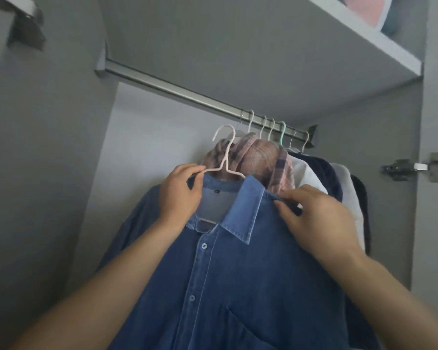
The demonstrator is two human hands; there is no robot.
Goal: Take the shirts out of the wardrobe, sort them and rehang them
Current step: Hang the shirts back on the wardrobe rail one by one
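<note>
The denim shirt (238, 286) is held up in front of the open wardrobe, below the rail (187, 93) and not hanging on it. Inside its collar there is a small dark label (216, 191), but the writing on it is too small to read. The shirt is medium blue, with a paler collar, a light line of stitching along the button placket and one chest pocket at the lower right. Two buttons can be counted on the front. It sits on a pale pink wire hanger (224, 157), whose hook is free in the air, just under the rail.

The left hand (180, 193) pinches the left arm of this hanger together with the shirt's neck edge. The right hand (314, 218) has its fingers curled on the shirt's right shoulder and grips the cloth there.

Behind the denim shirt, more garments hang at the right end of the rail: a plaid shirt (266, 160) in pink and grey, a white shirt (306, 178), a dark navy garment (331, 173), another white one (347, 188) and a black one at the edge. About seven hooks are on the rail; one of them is a green hook (283, 132).

Above is a shelf (364, 46) with something pink (362, 8) on it. A metal hinge (412, 168) is on the right wall.
</note>
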